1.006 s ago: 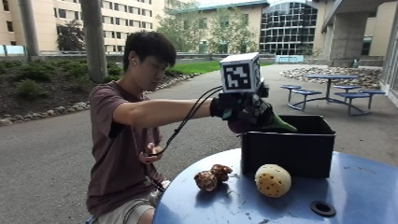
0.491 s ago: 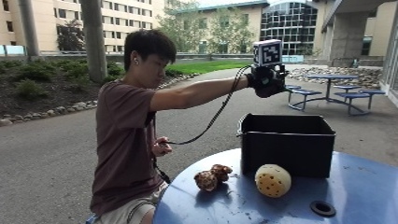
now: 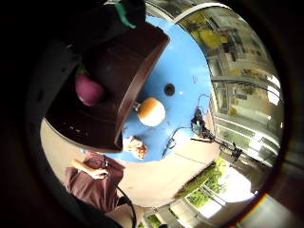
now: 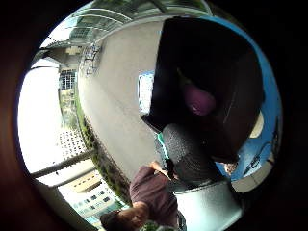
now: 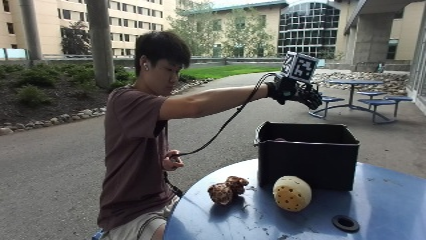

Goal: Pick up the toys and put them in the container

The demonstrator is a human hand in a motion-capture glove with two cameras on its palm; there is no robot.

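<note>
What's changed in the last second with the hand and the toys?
The gloved hand, low at the bin a second ago with something green, has risen and hangs above it. A purple toy lies inside. The brown toy and yellow ball haven't moved.

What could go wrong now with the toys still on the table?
The yellow ball is round and sits on the table beside the bin, so a bump from the hand coming down might send it rolling off. The brown toy lies near the table's edge and could be knocked to the ground. The bin also stands near the rim and might get pushed.
</note>
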